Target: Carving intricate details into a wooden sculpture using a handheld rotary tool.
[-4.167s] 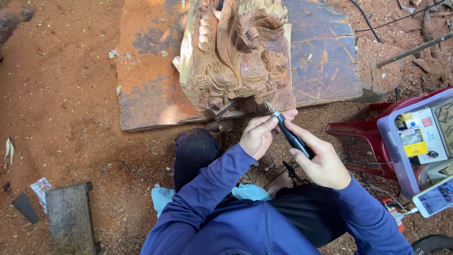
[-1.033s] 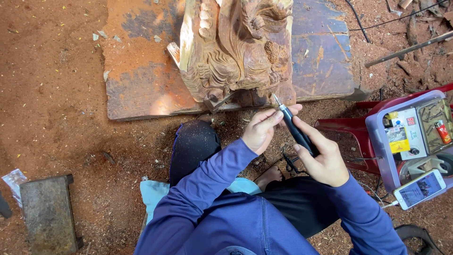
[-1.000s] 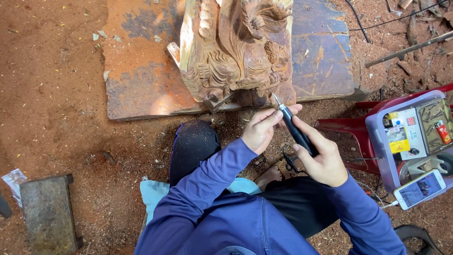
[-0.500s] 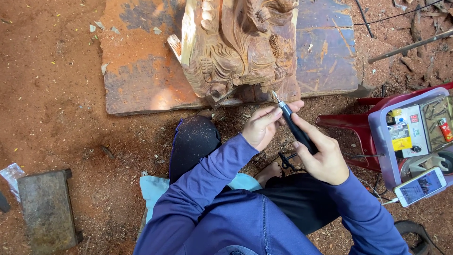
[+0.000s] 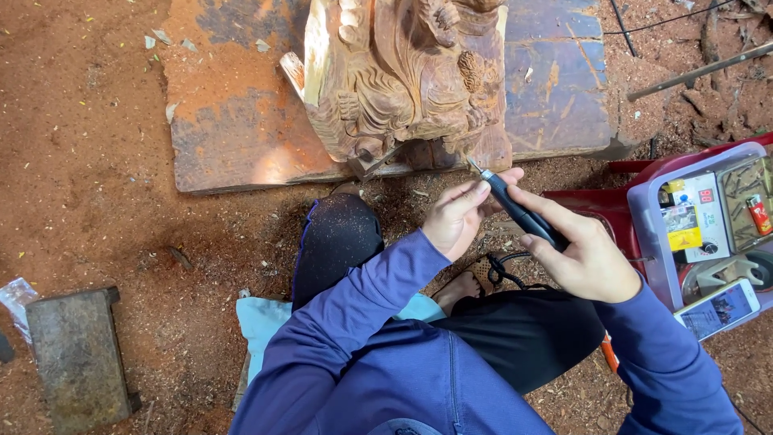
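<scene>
A carved wooden sculpture with swirling relief stands on a flat weathered slab. My right hand grips a slim black rotary carving tool, its metal tip close to the lower right corner of the carving. My left hand pinches the front of the same tool and steadies it. Both arms wear blue sleeves. I sit on the ground with a knee in dark trousers just below the slab.
At the right sits a clear plastic box of small items on a red stool, with a phone at its edge. A grey block lies at lower left. A light blue cushion is under me. Red sawdust-covered ground surrounds everything.
The view has drifted slightly. Both hands stay on the tool near the carving's lower right corner, with little visible movement.
</scene>
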